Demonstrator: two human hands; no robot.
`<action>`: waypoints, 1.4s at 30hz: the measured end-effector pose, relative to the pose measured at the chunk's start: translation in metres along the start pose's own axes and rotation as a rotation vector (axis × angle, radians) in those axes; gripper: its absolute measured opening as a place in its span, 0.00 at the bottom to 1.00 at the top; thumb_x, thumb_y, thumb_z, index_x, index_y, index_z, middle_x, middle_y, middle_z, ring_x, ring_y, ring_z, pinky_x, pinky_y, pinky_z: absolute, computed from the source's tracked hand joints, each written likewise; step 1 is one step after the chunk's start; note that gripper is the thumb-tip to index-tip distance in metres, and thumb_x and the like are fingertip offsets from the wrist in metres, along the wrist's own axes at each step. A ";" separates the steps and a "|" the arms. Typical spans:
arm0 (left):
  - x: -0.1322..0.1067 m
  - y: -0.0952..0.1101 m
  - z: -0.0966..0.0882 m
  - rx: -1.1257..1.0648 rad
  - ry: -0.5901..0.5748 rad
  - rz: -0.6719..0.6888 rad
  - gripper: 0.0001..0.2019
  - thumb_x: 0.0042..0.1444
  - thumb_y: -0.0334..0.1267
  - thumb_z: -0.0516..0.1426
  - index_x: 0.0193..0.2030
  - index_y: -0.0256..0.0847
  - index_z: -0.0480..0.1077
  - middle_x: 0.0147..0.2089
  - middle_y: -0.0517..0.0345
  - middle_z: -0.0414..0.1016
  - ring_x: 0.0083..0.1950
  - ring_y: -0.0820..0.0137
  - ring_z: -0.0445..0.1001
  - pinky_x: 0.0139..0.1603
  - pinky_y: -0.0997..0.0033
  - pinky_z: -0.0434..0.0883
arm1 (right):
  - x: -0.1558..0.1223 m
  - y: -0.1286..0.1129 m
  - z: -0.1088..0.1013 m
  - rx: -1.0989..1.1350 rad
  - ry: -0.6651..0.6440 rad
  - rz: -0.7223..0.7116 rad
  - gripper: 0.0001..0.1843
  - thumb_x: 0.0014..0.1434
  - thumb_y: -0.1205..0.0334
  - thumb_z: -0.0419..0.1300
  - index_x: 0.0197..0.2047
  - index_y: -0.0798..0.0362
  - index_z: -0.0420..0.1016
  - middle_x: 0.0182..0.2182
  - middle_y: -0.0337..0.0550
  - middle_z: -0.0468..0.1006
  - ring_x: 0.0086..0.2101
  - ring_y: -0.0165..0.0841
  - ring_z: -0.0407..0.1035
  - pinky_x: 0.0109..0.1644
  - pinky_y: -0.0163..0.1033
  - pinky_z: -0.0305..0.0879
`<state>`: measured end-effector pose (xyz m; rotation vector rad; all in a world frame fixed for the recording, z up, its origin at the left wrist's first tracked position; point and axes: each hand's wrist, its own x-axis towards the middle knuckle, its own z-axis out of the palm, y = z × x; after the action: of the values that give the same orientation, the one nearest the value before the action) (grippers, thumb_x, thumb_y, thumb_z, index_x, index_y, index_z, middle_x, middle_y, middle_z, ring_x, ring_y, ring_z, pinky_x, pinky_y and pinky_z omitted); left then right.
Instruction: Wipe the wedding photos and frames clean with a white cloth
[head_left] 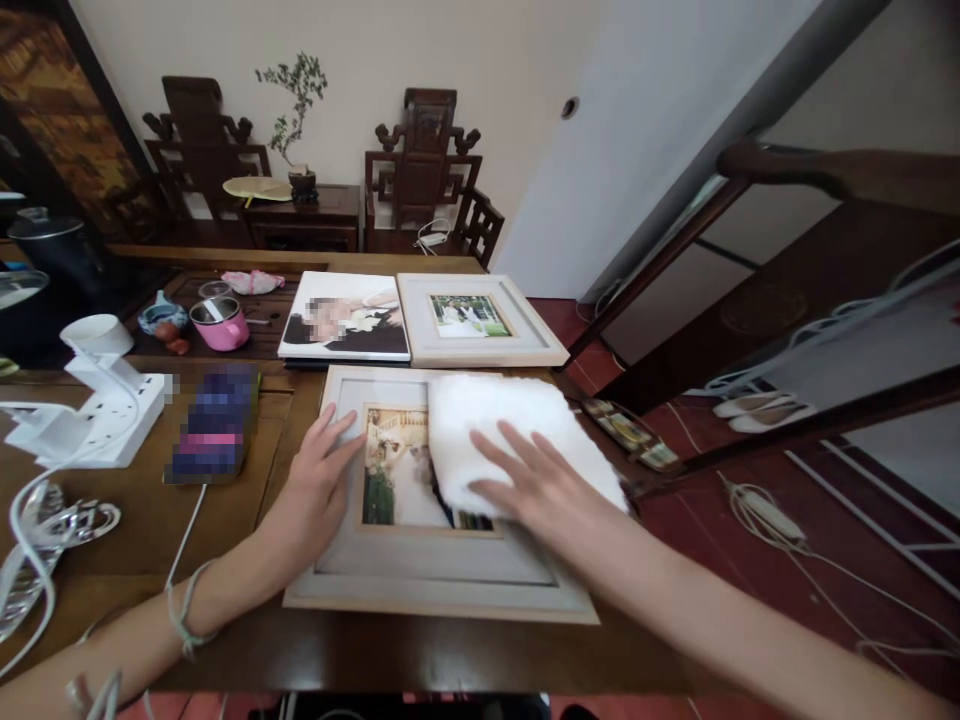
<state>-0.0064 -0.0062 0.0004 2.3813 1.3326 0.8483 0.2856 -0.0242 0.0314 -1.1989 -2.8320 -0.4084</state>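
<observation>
Picture frame [442,560] face up on the wooden table [420,655], close to the near edge, just in front of a second frame [476,345] and a photo print [345,315]. Step in hand, judging by the pose: wiping the front with the white cloth [514,402]. Left hand [321,485] on the left border, fingers spread and slightly bent, nothing clenched, thumb hard to make out. Right hand [529,485] laid over the cloth on the right half, fingers fanned out, no pinch or grasp visible. Cloth over the right part of the inner photo [397,470] and out past the frame's right side. To do this well: use left hand as the anchor, on the border only, off the picture area, to avoid finger marks. Right palm flat, pressure light and even, no digging in with fingertips. Work in straight overlapping passes, top to bottom, then along the inner edges and corners, likely dust traps. Tuck the loose cloth edge under to avoid snagging on a corner. Mind any push to the right: table edge close on that side, so counter with the left. Go easy toward the second frame too. Can't tell about glass over the picture; treat as delicate.
</observation>
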 end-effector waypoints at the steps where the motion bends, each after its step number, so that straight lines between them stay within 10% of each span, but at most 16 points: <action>1: -0.001 0.000 0.001 0.002 0.004 -0.009 0.27 0.54 0.18 0.45 0.59 0.37 0.66 0.68 0.43 0.59 0.73 0.53 0.47 0.66 0.37 0.56 | -0.011 -0.012 -0.004 0.028 0.002 -0.016 0.30 0.46 0.84 0.60 0.50 0.48 0.75 0.60 0.59 0.67 0.59 0.64 0.59 0.53 0.67 0.65; 6: -0.002 -0.004 0.008 0.009 0.047 -0.030 0.27 0.56 0.19 0.44 0.61 0.36 0.64 0.68 0.41 0.58 0.73 0.55 0.49 0.67 0.40 0.56 | -0.037 -0.037 -0.012 0.136 -0.029 -0.053 0.29 0.50 0.82 0.58 0.51 0.44 0.73 0.62 0.53 0.66 0.58 0.60 0.61 0.51 0.63 0.69; 11: 0.000 -0.010 0.011 0.016 0.069 0.012 0.24 0.58 0.21 0.44 0.61 0.32 0.63 0.67 0.36 0.59 0.72 0.56 0.51 0.67 0.42 0.56 | 0.016 0.010 -0.003 0.078 -0.019 0.080 0.47 0.38 0.94 0.48 0.58 0.49 0.68 0.69 0.57 0.47 0.66 0.56 0.42 0.63 0.62 0.54; 15: -0.001 -0.014 0.012 -0.009 0.101 0.036 0.25 0.58 0.20 0.43 0.61 0.37 0.62 0.67 0.39 0.60 0.72 0.58 0.51 0.67 0.41 0.56 | 0.052 0.036 0.000 0.024 -0.117 0.135 0.43 0.39 0.93 0.49 0.57 0.57 0.69 0.67 0.64 0.51 0.65 0.63 0.41 0.62 0.67 0.52; 26: -0.001 -0.016 0.016 -0.018 0.126 0.043 0.26 0.57 0.19 0.43 0.61 0.37 0.63 0.65 0.39 0.62 0.72 0.59 0.52 0.67 0.41 0.56 | -0.018 -0.041 -0.018 0.044 -0.105 -0.082 0.22 0.51 0.77 0.63 0.45 0.43 0.77 0.60 0.55 0.68 0.55 0.64 0.64 0.47 0.66 0.70; 36: 0.000 -0.013 0.012 -0.041 0.071 -0.003 0.25 0.58 0.21 0.43 0.61 0.39 0.62 0.66 0.41 0.61 0.72 0.58 0.51 0.67 0.40 0.55 | 0.025 0.028 0.013 0.036 -0.038 -0.015 0.41 0.40 0.91 0.52 0.54 0.53 0.72 0.67 0.60 0.54 0.65 0.61 0.42 0.62 0.68 0.50; 42: -0.001 -0.014 0.011 -0.060 0.049 -0.006 0.26 0.60 0.23 0.43 0.63 0.41 0.60 0.68 0.42 0.58 0.73 0.57 0.49 0.68 0.38 0.52 | -0.015 -0.033 -0.015 0.213 -0.130 0.034 0.33 0.45 0.81 0.56 0.51 0.44 0.76 0.62 0.54 0.66 0.59 0.64 0.58 0.51 0.70 0.63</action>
<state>-0.0093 0.0011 -0.0154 2.3240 1.3136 0.9374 0.2711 -0.0604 0.0360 -1.2701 -2.8656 -0.0256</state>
